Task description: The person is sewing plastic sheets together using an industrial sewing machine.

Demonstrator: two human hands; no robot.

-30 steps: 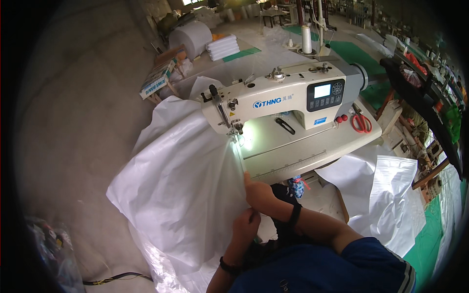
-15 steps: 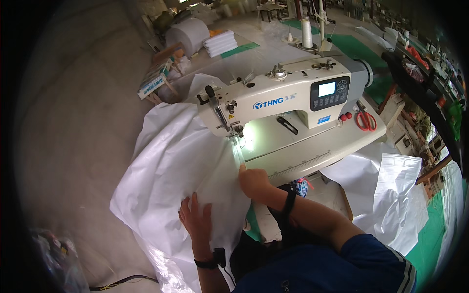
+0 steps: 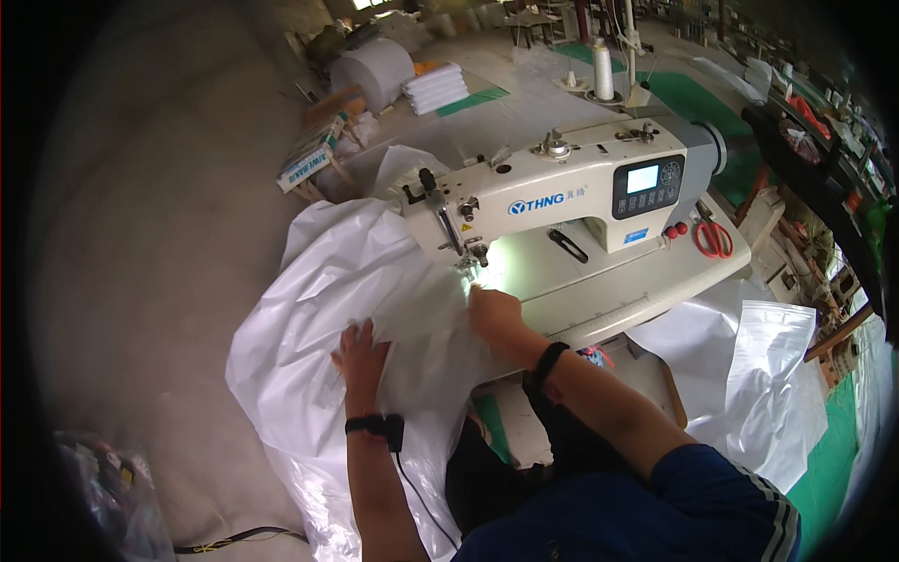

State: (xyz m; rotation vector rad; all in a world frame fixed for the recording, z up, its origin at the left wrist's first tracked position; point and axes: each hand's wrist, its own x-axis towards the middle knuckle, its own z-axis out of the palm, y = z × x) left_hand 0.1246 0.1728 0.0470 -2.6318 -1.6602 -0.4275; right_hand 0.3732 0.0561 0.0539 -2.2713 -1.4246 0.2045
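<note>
A large white plastic sheet lies bunched over the left end of the sewing machine's table and hangs down towards me. My left hand rests on it with the fingers spread. Close to the needle of the white sewing machine, my right hand is closed on the sheet's right edge. The fingertips sit just in front of the presser foot, under the lit lamp. What lies between those fingers is mostly hidden.
Red-handled scissors and a black slotted piece lie on the machine bed. A thread cone stands behind. More white sheeting hangs at the right. Beyond the machine are a big white roll and a folded stack.
My right hand has moved forward along the sheet's edge, up to the presser foot. My left hand has shifted slightly up and left on the sheet. The view has tilted a little.
</note>
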